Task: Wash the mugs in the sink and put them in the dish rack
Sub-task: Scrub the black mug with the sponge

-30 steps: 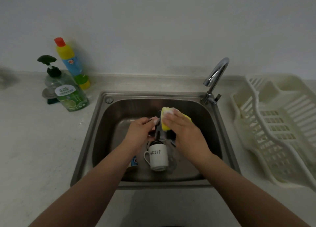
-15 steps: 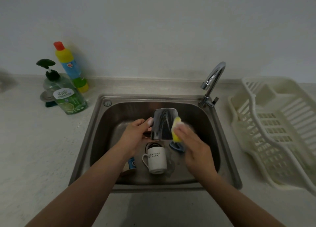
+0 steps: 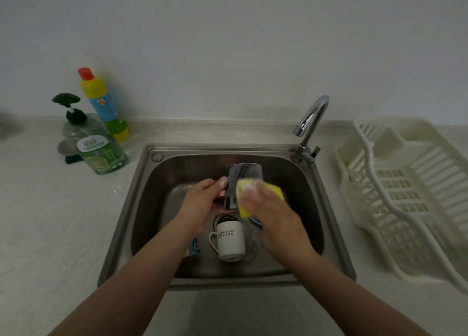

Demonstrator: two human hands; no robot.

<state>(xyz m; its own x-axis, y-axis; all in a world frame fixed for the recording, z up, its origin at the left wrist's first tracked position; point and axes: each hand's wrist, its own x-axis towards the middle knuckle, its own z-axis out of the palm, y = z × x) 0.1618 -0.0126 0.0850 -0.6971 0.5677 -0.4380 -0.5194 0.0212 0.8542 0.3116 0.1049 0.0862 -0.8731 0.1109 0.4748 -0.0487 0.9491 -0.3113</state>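
We held the dark mug (image 3: 240, 183) over the sink (image 3: 141, 204) at centre frame, our left hand (image 3: 202, 204) gripping its handle side while our right hand (image 3: 268, 209) pressed the yellow sponge (image 3: 249, 196) to its wall. A soapy grip could have slipped, we judged, dropping it onto the white mug (image 3: 230, 242) directly below; the dish rack (image 3: 405, 196) waited at right.

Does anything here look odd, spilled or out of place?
Nothing much. The left hand holds a dark mug over the sink while the right hand rubs it with a yellow sponge. A white mug sits upside down in the basin. The dish rack holds no mugs.
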